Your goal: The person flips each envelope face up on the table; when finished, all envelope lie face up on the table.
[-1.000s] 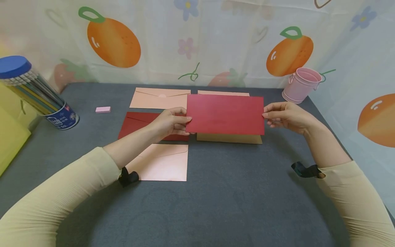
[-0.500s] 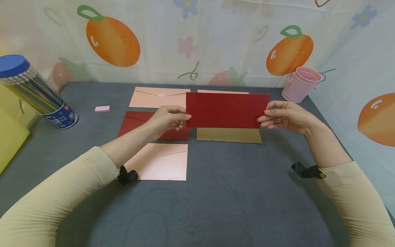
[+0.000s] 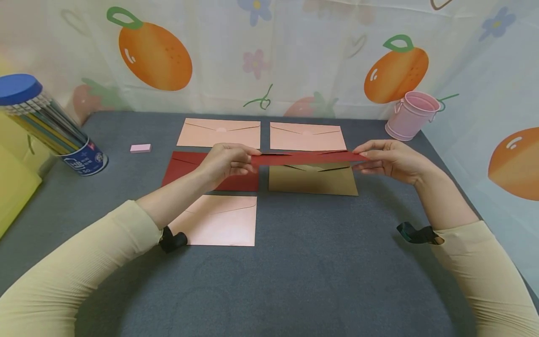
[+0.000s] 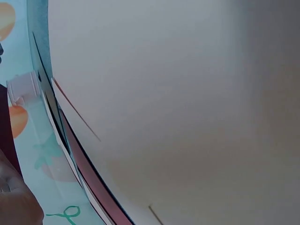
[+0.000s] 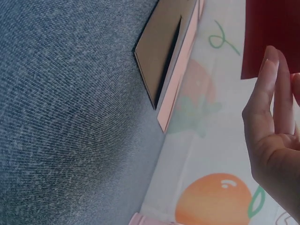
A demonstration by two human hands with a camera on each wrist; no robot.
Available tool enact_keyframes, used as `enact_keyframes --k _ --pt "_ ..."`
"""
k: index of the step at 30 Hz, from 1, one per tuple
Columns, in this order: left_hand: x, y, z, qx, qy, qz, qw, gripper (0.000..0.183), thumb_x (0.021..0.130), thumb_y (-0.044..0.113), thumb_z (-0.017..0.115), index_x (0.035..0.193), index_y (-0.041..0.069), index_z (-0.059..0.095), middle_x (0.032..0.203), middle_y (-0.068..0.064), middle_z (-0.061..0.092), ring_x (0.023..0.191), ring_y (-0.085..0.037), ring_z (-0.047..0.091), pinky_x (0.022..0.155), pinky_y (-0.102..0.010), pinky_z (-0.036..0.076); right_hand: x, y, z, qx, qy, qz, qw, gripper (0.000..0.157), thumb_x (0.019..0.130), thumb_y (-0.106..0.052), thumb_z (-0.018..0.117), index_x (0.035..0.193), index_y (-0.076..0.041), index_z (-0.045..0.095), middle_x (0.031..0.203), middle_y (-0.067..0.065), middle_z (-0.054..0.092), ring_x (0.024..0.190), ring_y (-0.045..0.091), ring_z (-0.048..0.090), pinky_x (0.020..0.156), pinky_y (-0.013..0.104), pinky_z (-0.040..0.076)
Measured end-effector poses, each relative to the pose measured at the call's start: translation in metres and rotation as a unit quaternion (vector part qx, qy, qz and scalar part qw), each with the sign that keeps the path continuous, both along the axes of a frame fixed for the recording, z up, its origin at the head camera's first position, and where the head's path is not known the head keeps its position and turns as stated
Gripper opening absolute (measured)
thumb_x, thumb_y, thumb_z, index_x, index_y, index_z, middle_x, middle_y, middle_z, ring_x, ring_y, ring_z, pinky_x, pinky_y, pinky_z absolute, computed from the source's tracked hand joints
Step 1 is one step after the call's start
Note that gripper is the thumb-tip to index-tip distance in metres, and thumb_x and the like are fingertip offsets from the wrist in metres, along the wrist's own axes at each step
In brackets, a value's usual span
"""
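A red envelope is held up level in the middle of the head view, seen almost edge-on. Its left end is pinched by my left hand, its right end by my right hand. Below and behind it lie a gold envelope and a pink envelope. Another red envelope lies partly under my left hand and forearm. In the right wrist view my right hand has its fingers against the red envelope. Only part of my left hand shows in the left wrist view.
Two more pink envelopes lie on the left, one at the back and one nearer. A pink eraser and a tub of pencils are farther left. A small pink bucket stands at the back right.
Both hands have tipped the held red envelope from facing the head camera to nearly edge-on. The pink and gold envelopes behind it now show more fully.
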State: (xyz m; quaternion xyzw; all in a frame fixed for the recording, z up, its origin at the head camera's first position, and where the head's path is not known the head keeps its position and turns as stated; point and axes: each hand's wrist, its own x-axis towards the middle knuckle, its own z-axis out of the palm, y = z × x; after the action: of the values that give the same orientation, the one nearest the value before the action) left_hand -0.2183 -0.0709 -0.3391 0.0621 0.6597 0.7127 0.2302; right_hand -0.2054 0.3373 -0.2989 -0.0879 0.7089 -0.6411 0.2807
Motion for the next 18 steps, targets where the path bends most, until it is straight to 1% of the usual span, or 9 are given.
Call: enact_keyframes --k 2,4,7,10,12,14,15,17,18 --pt "0.0001 -0.0004 -0.0014 -0.002 0.004 -0.003 1.0 0.033 0.099 0.014 0.049 0.122 -0.005 0.063 0.075 0.003 0.071 0.066 -0.008 0.068 0.066 -0.017 0.058 0.0003 -0.0006 -0.0006 0.017 0.005 -0.007 1.0 0.026 0.102 -0.008 0.049 0.108 -0.018 0.073 0.103 -0.004 0.071 0.093 0.014 0.075 0.085 0.026 0.06" --pt "-0.0001 -0.0007 -0.0028 -0.004 0.005 -0.007 1.0 0.035 0.099 0.016 0.05 0.125 -0.006 0.061 0.079 0.006 0.072 0.067 -0.008 0.069 0.066 -0.016 0.058 0.0004 -0.0014 -0.0014 0.03 0.008 -0.012 0.999 0.025 0.102 -0.009 0.05 0.107 -0.018 0.073 0.102 -0.004 0.071 0.091 0.013 0.075 0.084 0.026 0.061" --pt "-0.0007 -0.0005 -0.0042 -0.003 -0.005 -0.005 1.0 0.032 0.099 0.014 0.055 0.124 -0.005 0.062 0.085 0.009 0.073 0.067 -0.007 0.068 0.065 -0.017 0.058 0.0 -0.0023 -0.0026 0.042 0.012 -0.013 0.999 0.025 0.102 -0.01 0.051 0.107 -0.019 0.073 0.102 -0.005 0.072 0.09 0.011 0.074 0.083 0.025 0.061" --pt "-0.0014 0.0007 -0.0055 -0.011 -0.01 -0.001 0.9999 0.021 0.097 0.008 0.059 0.115 -0.001 0.063 0.085 0.009 0.071 0.068 -0.006 0.066 0.065 -0.017 0.058 -0.0008 -0.0024 -0.004 0.053 0.019 -0.004 0.998 0.025 0.102 -0.011 0.052 0.108 -0.02 0.074 0.102 -0.007 0.074 0.091 0.01 0.073 0.083 0.023 0.06" --pt "-0.0014 0.0019 -0.0063 -0.022 -0.006 0.001 0.9997 0.011 0.095 0.005 0.059 0.106 0.003 0.06 0.081 0.005 0.068 0.069 -0.007 0.064 0.066 -0.018 0.058 -0.0012 -0.0018 -0.005 0.059 0.025 0.006 0.998 0.025 0.102 -0.01 0.051 0.107 -0.019 0.073 0.101 -0.007 0.075 0.092 0.009 0.073 0.083 0.024 0.06" --pt "-0.0009 0.0029 -0.0064 -0.032 0.0 0.0 0.9995 0.008 0.095 0.003 0.059 0.099 0.007 0.054 0.081 0.003 0.065 0.072 -0.007 0.065 0.067 -0.018 0.059 -0.0011 -0.0018 -0.0059 0.067 0.028 0.01 0.997 0.022 0.102 -0.01 0.05 0.106 -0.017 0.07 0.099 -0.007 0.074 0.09 0.009 0.072 0.083 0.025 0.06" --pt "-0.0006 0.0035 -0.0062 -0.036 0.004 0.0 0.9993 0.011 0.095 0.002 0.058 0.097 0.008 0.049 0.081 0.002 0.064 0.073 -0.008 0.065 0.068 -0.019 0.059 -0.001 -0.0019 -0.0061 0.071 0.028 0.009 0.997 0.019 0.102 -0.009 0.05 0.106 -0.015 0.067 0.098 -0.007 0.073 0.089 0.009 0.072 0.083 0.025 0.06" --pt "0.0001 0.004 -0.0056 -0.042 0.006 0.0 0.9991 0.018 0.094 0.001 0.058 0.097 0.01 0.044 0.082 0.001 0.064 0.074 -0.009 0.066 0.068 -0.019 0.059 -0.0004 -0.0028 -0.0062 0.082 0.024 0.002 0.996 0.011 0.102 -0.01 0.051 0.108 -0.012 0.059 0.096 -0.006 0.071 0.088 0.009 0.072 0.083 0.026 0.06" --pt "0.0003 0.0041 -0.0053 -0.045 0.007 -0.001 0.999 0.02 0.094 0.0 0.059 0.101 0.01 0.043 0.082 0.001 0.065 0.074 -0.009 0.066 0.068 -0.019 0.059 -0.0001 -0.0035 -0.0059 0.087 0.021 -0.003 0.996 0.01 0.101 -0.01 0.052 0.111 -0.01 0.054 0.096 -0.006 0.071 0.087 0.009 0.072 0.082 0.026 0.061"
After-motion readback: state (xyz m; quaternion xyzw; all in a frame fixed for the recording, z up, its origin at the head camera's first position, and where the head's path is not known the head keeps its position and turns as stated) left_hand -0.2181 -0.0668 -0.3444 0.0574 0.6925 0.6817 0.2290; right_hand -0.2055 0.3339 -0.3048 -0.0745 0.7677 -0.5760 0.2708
